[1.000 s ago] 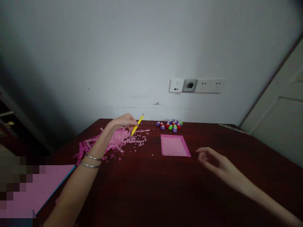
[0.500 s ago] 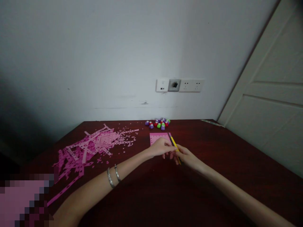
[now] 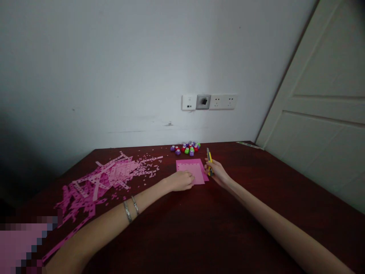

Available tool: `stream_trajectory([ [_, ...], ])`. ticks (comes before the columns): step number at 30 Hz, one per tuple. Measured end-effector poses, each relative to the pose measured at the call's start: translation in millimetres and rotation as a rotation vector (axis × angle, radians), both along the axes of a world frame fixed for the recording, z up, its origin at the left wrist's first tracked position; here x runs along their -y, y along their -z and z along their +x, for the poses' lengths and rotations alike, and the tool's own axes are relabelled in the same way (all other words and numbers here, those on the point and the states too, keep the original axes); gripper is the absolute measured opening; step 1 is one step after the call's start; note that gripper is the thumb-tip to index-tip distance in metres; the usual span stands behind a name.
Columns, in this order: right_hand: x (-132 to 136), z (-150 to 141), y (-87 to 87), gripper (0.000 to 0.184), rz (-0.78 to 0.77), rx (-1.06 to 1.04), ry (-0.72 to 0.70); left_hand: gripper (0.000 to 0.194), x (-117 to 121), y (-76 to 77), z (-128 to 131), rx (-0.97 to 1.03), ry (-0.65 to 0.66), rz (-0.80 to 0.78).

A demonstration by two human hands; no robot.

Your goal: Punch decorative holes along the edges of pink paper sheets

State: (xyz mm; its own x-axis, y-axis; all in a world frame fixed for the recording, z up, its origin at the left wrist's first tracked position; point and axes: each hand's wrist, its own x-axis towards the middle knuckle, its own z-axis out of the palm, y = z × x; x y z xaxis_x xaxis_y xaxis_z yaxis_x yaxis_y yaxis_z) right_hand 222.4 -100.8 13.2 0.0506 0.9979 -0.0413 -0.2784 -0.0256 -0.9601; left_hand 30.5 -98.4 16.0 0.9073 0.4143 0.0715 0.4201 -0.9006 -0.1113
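Note:
My right hand is closed around a yellow utility knife, its tip pointing away from me, just right of the papers. A light pink paper with a row of small punched shapes near its far edge lies on a darker pink paper. The darker one shows along the far and right edges. My left hand rests on the near left part of the light pink paper with fingers curled against it. Its fingertips are partly hidden. Two silver bracelets circle my left wrist area.
A heap of pink punched paper strips and tiny cut-out bits covers the table's left side. Several small purple, red and green craft punches stand near the wall. A thin pale strip lies at the far right edge.
My hands, together at the yellow knife before, are now apart. The knife is upright in my right hand, farther out. My left hand has moved left onto the paper, more of which shows.

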Motion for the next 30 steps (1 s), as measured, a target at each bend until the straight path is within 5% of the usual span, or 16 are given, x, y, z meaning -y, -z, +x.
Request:
stream_trajectory([
  [5,-8.1,-0.3,15.3,0.023,0.001,0.051,0.033,0.023,9.5,3.5,-17.5,0.041,0.106,0.026],
  [10,-11.2,-0.9,23.6,0.026,0.030,0.141,0.036,0.026,37.3,7.6,-61.1,0.248,0.287,-0.064],
  [17,-16.7,-0.3,34.1,0.027,0.065,0.264,-0.005,0.034,78.3,-1.4,-116.5,0.345,0.067,-0.399],
  [23,-12.8,-2.8,31.2,0.031,0.091,0.305,0.017,0.034,91.5,-4.5,-94.8,0.206,-0.012,-0.244],
  [30,40.5,9.5,-12.2,0.046,0.189,0.530,-0.030,0.045,91.7,4.9,-55.9,0.062,-0.011,-0.165],
])
